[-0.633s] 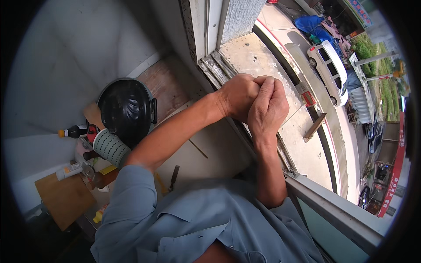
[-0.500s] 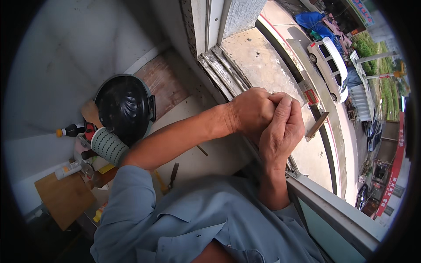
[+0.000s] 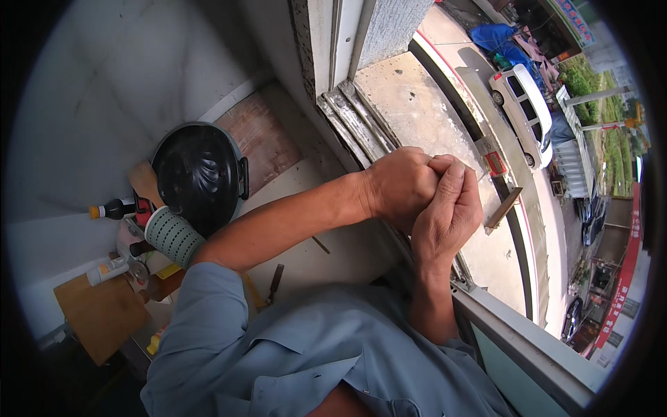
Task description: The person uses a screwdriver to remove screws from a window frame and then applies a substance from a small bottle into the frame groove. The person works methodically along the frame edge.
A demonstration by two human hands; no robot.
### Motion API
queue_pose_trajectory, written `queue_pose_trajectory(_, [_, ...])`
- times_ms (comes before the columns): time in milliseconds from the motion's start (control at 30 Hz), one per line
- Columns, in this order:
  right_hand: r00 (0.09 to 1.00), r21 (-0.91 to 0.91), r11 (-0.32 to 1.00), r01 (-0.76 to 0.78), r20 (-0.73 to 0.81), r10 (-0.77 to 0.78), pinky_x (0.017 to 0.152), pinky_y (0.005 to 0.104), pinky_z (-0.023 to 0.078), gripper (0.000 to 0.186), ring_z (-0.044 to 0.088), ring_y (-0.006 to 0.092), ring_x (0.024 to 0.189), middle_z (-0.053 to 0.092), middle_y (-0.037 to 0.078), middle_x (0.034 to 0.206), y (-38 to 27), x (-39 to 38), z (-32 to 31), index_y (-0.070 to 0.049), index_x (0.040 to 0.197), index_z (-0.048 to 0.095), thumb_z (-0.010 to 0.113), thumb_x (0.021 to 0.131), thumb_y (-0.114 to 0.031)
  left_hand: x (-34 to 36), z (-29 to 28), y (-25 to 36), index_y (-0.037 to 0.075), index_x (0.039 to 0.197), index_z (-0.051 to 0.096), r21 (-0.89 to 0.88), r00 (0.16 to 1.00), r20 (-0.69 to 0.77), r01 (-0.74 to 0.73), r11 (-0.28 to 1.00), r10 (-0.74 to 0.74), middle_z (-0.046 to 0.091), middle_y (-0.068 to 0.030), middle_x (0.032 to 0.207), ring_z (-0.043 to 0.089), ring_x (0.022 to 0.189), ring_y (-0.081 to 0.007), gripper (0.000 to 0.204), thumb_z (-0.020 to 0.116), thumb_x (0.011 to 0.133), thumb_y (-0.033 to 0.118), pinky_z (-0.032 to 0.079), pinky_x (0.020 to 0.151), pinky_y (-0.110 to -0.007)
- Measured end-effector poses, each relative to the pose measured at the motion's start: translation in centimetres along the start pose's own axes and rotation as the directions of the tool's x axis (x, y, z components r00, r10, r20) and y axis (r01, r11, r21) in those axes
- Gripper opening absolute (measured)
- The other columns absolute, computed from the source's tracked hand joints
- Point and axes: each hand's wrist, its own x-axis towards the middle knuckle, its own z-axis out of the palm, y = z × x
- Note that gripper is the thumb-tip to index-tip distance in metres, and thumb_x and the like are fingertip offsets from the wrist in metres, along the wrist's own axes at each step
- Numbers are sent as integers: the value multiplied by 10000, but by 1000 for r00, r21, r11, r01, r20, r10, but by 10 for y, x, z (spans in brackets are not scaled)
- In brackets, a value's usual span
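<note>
My left hand [image 3: 403, 184] and my right hand [image 3: 448, 205] are closed together over the window's metal track [image 3: 351, 118], with my right thumb uppermost beside my left knuckles. Whatever they may hold is hidden by the fingers. My left forearm crosses above the pale worktop [image 3: 326, 264]. Beyond the hands lies an outside ledge [image 3: 410, 97], with a narrow brown bar [image 3: 504, 208] sticking up at their right.
At left are a black lidded pot [image 3: 191, 170], a green perforated cylinder [image 3: 174, 236], a dark bottle [image 3: 111, 208] and a wooden board [image 3: 101, 313]. A window jamb [image 3: 340, 42] rises ahead. Outside, far below, a white van [image 3: 521, 115] stands on the street.
Both hands, still joined, have moved down and to the right over the track compared with 0.6 seconds ago.
</note>
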Motion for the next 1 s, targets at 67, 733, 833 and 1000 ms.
queue_pose_trajectory(67, [1000,-154,988,12,-21,-15,660,374,525,232,678,302,705,691,162,831,6,11,25,-25,887,676,540,1049,-121,3,-20,-40,49,871,653,-18,997,79,-19,1000,20,681,-113,803,680,635,-295,228,770,784,224,536,543,-404])
queue_pose_trajectory(733, [994,-78,993,-88,51,92,774,302,521,328,645,151,794,703,92,830,-2,14,12,12,923,686,512,1100,-203,3,-11,-33,65,820,646,2,999,38,-9,1000,9,651,-103,699,682,636,-321,212,765,767,233,550,577,-409])
queue_pose_trajectory(833, [995,-15,997,-73,60,74,734,340,549,265,680,223,757,697,132,845,-10,0,-12,1,930,678,519,1083,-145,2,-3,-2,63,769,628,-10,1000,1,-8,1000,8,628,-97,666,643,591,-317,172,750,745,183,512,564,-411])
queue_pose_trajectory(1000, [998,-137,989,-50,17,53,662,385,528,260,682,302,697,701,172,829,-10,23,25,-29,853,676,549,1046,-148,6,-24,-41,63,817,658,-27,993,110,38,999,-34,654,-98,693,691,646,-306,211,770,775,237,557,581,-404])
